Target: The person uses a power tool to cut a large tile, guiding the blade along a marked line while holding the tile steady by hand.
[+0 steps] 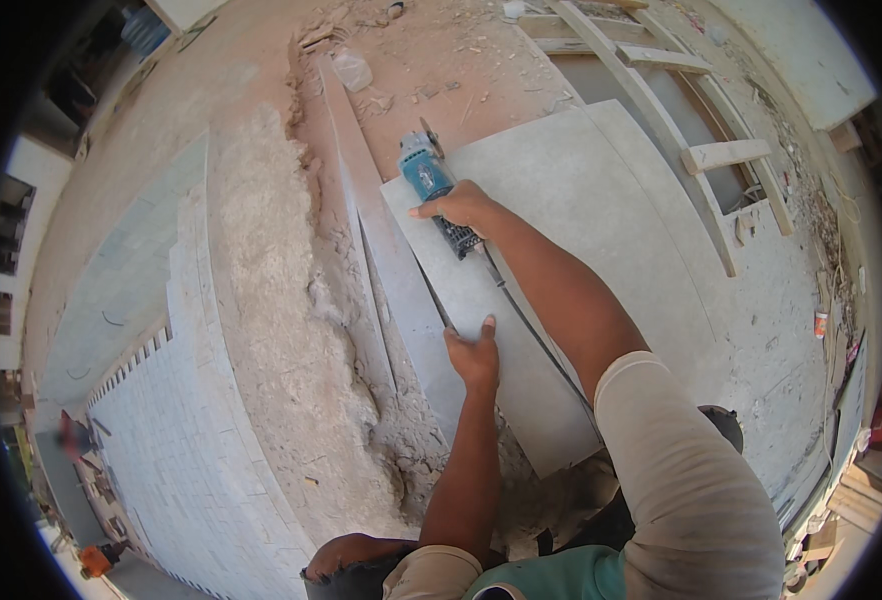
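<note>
My right hand (464, 207) is wrapped round the body of a blue angle grinder (424, 172), whose disc end points away from me. The grinder sits over the far left part of a long pale grey tile (546, 400), and its black cord (536, 345) runs back towards me. My left hand (474, 352) grips this tile's left edge, thumb on top, with the fingers mostly hidden beneath. Just left of that edge lies a narrow tile strip (396, 265), with a dark gap between them. A larger grey tile (571, 190) lies to the right.
A wooden ladder-like frame (661, 110) lies at the far right. Left of the tiles runs a rough, broken concrete edge (306, 300). Beyond it are pale paved steps (201, 440). An orange-and-black power tool (98, 560) lies at the lower left. A crumpled clear plastic bag (352, 71) rests on the dusty ground ahead.
</note>
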The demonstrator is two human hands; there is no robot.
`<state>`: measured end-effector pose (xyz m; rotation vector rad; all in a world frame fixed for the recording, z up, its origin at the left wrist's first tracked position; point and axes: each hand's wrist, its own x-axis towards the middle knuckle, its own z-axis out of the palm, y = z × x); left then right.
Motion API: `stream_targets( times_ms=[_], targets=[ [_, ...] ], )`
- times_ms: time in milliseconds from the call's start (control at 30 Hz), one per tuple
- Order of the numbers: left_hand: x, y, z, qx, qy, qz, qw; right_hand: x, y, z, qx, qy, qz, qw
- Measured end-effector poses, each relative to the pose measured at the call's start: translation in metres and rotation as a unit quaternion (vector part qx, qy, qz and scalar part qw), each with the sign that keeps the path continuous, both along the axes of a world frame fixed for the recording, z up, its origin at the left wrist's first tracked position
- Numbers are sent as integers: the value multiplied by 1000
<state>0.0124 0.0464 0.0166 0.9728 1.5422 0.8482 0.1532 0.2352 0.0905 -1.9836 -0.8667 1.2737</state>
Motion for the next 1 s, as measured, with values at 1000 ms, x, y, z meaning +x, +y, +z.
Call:
stream_targets(
  times_ms=[1000],
  targets=[
    [1, 0, 4, 15, 40, 2, 999, 5, -7, -6, 4, 12, 5, 1000]
  ],
)
